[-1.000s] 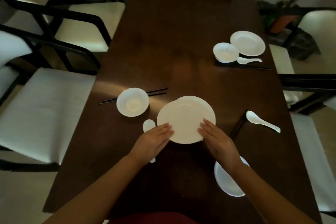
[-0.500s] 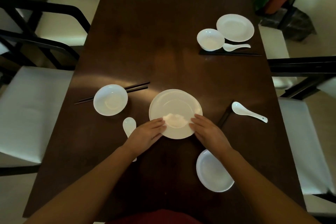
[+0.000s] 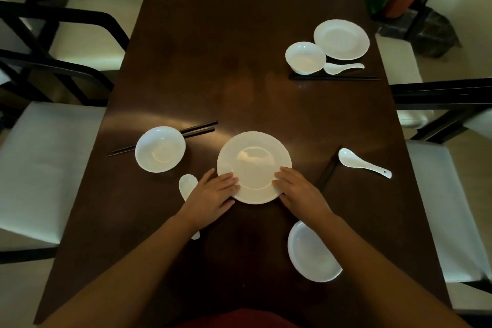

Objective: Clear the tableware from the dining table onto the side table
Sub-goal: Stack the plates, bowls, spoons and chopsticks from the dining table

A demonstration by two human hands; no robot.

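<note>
A white plate [image 3: 254, 160] lies at the middle of the dark dining table [image 3: 239, 61]. My left hand [image 3: 213, 194] rests on its near left rim and my right hand [image 3: 298, 192] on its near right rim, fingers over the edge. It looks like a stack of two plates. A white bowl [image 3: 159, 149] sits to the left on black chopsticks [image 3: 199, 128]. A white spoon [image 3: 187, 185] is partly hidden under my left hand. Another bowl [image 3: 311, 255] lies near my right forearm. A spoon [image 3: 362, 164] and chopsticks [image 3: 328, 172] lie to the right.
A far-right setting holds a plate [image 3: 342, 38], a bowl [image 3: 304, 57], a spoon [image 3: 343, 67] and chopsticks [image 3: 332, 78]. White-cushioned black chairs [image 3: 48, 162] line both long sides. Potted plants [image 3: 399, 0] stand beyond the far right corner.
The upper plate has slid onto the lower one, so the two now line up as one stack. Both hands stay on the near rim. The camera view has tilted down.
</note>
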